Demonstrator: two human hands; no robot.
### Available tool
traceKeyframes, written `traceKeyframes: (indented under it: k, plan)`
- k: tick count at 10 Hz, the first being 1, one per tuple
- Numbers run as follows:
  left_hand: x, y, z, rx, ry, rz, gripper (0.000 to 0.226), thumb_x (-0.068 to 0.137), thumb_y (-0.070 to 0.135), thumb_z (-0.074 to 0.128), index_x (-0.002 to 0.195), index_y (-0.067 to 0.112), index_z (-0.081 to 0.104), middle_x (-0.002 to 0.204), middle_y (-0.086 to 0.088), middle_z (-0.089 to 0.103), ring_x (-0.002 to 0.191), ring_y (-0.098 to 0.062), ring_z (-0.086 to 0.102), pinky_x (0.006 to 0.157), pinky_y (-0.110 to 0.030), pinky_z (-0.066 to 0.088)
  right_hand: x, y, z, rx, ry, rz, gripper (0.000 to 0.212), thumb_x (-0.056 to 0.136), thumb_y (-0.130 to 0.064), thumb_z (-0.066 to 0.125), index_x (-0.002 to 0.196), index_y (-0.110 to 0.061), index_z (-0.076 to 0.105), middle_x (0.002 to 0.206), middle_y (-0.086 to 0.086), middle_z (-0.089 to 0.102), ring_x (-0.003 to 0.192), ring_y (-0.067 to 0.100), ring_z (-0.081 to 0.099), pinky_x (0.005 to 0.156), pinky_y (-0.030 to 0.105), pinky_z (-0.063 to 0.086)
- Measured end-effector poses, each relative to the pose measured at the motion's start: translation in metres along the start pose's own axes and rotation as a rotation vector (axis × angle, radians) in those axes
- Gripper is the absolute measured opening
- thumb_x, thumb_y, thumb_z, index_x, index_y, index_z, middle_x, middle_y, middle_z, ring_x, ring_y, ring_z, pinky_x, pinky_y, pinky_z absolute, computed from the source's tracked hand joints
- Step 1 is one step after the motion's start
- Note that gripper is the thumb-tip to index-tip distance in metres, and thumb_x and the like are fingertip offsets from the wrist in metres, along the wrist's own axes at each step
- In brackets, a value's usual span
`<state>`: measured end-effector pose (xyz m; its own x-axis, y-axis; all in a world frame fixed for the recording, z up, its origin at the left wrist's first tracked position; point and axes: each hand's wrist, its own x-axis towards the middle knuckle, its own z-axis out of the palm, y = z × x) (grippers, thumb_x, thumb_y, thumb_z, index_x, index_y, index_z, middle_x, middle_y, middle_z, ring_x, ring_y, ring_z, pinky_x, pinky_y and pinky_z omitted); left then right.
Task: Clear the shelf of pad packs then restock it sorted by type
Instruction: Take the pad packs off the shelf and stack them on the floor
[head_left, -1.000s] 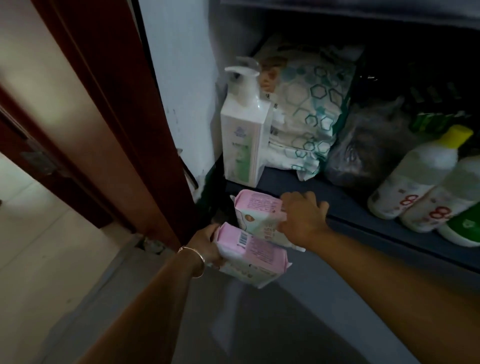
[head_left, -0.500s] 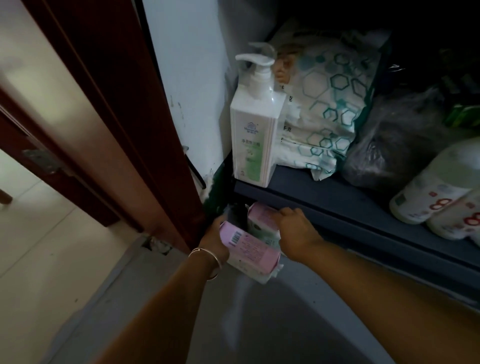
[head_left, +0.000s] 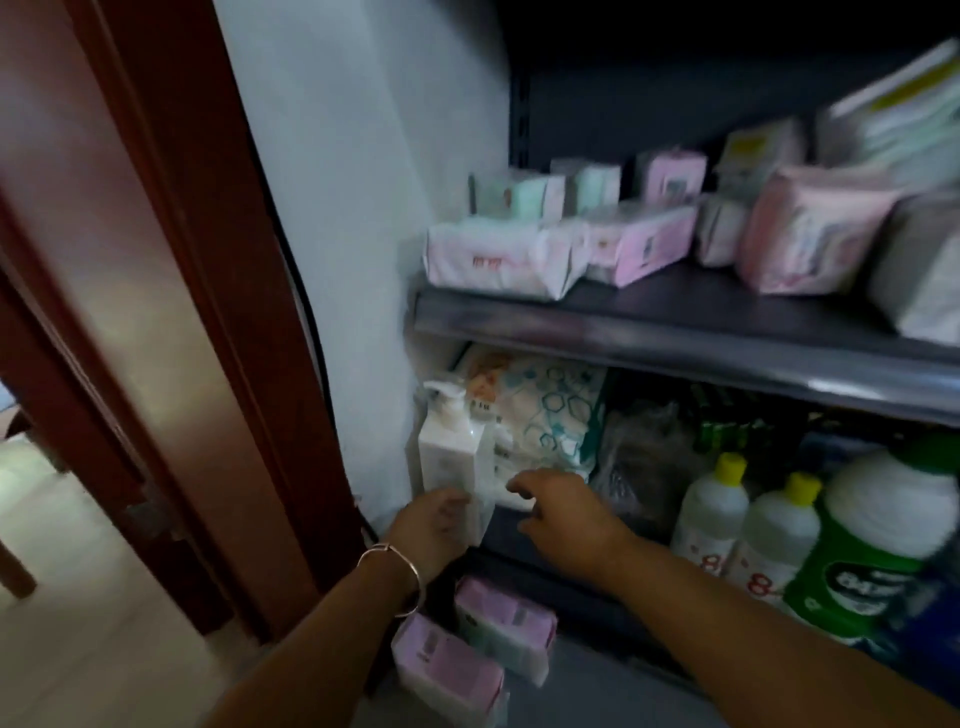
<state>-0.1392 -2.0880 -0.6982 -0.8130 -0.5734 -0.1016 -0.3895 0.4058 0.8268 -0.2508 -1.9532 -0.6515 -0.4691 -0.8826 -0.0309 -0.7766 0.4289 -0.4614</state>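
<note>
Head view | left hand (head_left: 434, 522) grip apart by pump bottle (head_left: 454, 457) | right hand (head_left: 563, 512) raised, grip apart, empty

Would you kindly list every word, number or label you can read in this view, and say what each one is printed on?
"8", in red: on the yellow-capped white bottle.
"8", in red: on the second yellow-capped bottle beside it.
Red characters on the white pad pack on the upper shelf: too blurred to read.
Dark label on the green jug: blurred, unreadable.
Barcodes on the two pink pad packs below: too small.
Pump bottle: no legible text.
</note>
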Motion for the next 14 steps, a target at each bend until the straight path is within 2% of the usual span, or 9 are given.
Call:
traceKeyframes:
  k: [2, 6, 8, 9, 10, 11, 12, 13, 14]
  plan:
    - [0.003, 0.116, -0.038, -0.036, 0.136, 0.208, 0.034, 0.078, -0.018, 0.059, 0.103, 0.004, 0.056, 0.071, -0.001, 0.045, 0.048, 0.004, 0.048, 0.054, -0.005, 0.040, -0.017, -0.021, -0.099, 0.012, 0.245, -0.057, 0.040, 0.090, -0.013, 0.059, 0.129, -0.011, 0.054, 0.126, 0.007, 0.059, 0.110, 0.020, 0.056, 0.089, 0.020, 0.040]
    - [0.094, 0.233, -0.102, 0.158, 0.512, 0.508, 0.025, 0.082, 0.015, 0.069, 0.104, 0.003, 0.066, 0.100, -0.008, 0.056, 0.086, -0.015, 0.053, 0.078, -0.012, 0.038, 0.049, -0.001, -0.226, 0.072, 0.488, 0.217, 0.042, 0.093, -0.026, 0.056, 0.128, -0.004, 0.051, 0.127, 0.015, 0.057, 0.116, 0.027, 0.053, 0.090, 0.027, 0.042]
    - [0.148, 0.248, -0.118, 0.562, 0.448, 0.173, 0.056, 0.080, 0.056, 0.058, 0.117, 0.013, 0.056, 0.120, -0.013, 0.055, 0.111, -0.035, 0.052, 0.095, -0.047, 0.044, 0.096, 0.011, -0.234, 0.113, 0.401, 0.455, 0.049, 0.097, -0.040, 0.039, 0.133, -0.007, 0.047, 0.134, 0.012, 0.053, 0.122, 0.026, 0.051, 0.097, 0.032, 0.042]
    - [0.157, 0.246, -0.125, 0.632, 0.345, 0.021, 0.076, 0.080, 0.067, 0.049, 0.129, 0.008, 0.044, 0.129, -0.017, 0.050, 0.116, -0.035, 0.051, 0.098, -0.042, 0.043, 0.117, 0.022, -0.229, 0.191, 0.340, 0.559, 0.054, 0.094, -0.048, 0.039, 0.133, -0.012, 0.048, 0.129, 0.009, 0.057, 0.119, 0.025, 0.052, 0.103, 0.035, 0.041]
    - [0.155, 0.244, -0.125, 0.625, 0.225, -0.014, 0.079, 0.087, 0.061, 0.047, 0.138, 0.002, 0.036, 0.141, -0.017, 0.043, 0.125, -0.031, 0.046, 0.095, -0.030, 0.038, 0.126, 0.020, -0.227, 0.368, 0.292, 0.562, 0.053, 0.097, -0.047, 0.036, 0.122, -0.004, 0.056, 0.094, 0.013, 0.066, 0.088, 0.026, 0.063, 0.082, 0.030, 0.049]
    - [0.148, 0.249, -0.126, 0.625, 0.172, -0.045, 0.075, 0.087, 0.060, 0.048, 0.136, 0.004, 0.042, 0.140, -0.014, 0.046, 0.124, -0.029, 0.048, 0.087, -0.026, 0.036, 0.131, 0.012, -0.229, 0.365, 0.244, 0.594, 0.046, 0.102, -0.038, 0.030, 0.113, -0.003, 0.059, 0.063, 0.005, 0.050, 0.054, 0.015, 0.048, 0.049, 0.023, 0.036]
    - [0.150, 0.252, -0.127, 0.595, 0.125, -0.084, 0.076, 0.083, 0.061, 0.054, 0.135, 0.006, 0.044, 0.139, -0.012, 0.047, 0.124, -0.029, 0.048, 0.093, -0.028, 0.038, 0.140, 0.012, -0.228, 0.389, 0.325, 0.583, 0.028, 0.095, -0.033, 0.043, 0.095, -0.011, 0.061, 0.077, 0.004, 0.066, 0.075, 0.016, 0.065, 0.062, 0.022, 0.048]
    - [0.151, 0.253, -0.126, 0.493, 0.087, -0.070, 0.078, 0.080, 0.057, 0.061, 0.137, 0.007, 0.042, 0.141, -0.011, 0.045, 0.126, -0.029, 0.045, 0.103, -0.033, 0.036, 0.159, 0.020, -0.224, 0.529, 0.489, 0.647, 0.039, 0.090, -0.034, 0.053, 0.123, -0.012, 0.053, 0.125, 0.007, 0.058, 0.116, 0.023, 0.056, 0.096, 0.031, 0.047]
    - [0.152, 0.257, -0.125, 0.495, 0.058, -0.092, 0.081, 0.080, 0.055, 0.061, 0.141, 0.009, 0.036, 0.145, -0.010, 0.040, 0.130, -0.028, 0.040, 0.107, -0.034, 0.034, 0.175, 0.040, -0.225, 1.041, 0.629, 0.562, 0.067, 0.074, -0.030, 0.070, 0.132, -0.007, 0.048, 0.133, 0.014, 0.053, 0.119, 0.032, 0.054, 0.093, 0.041, 0.051]
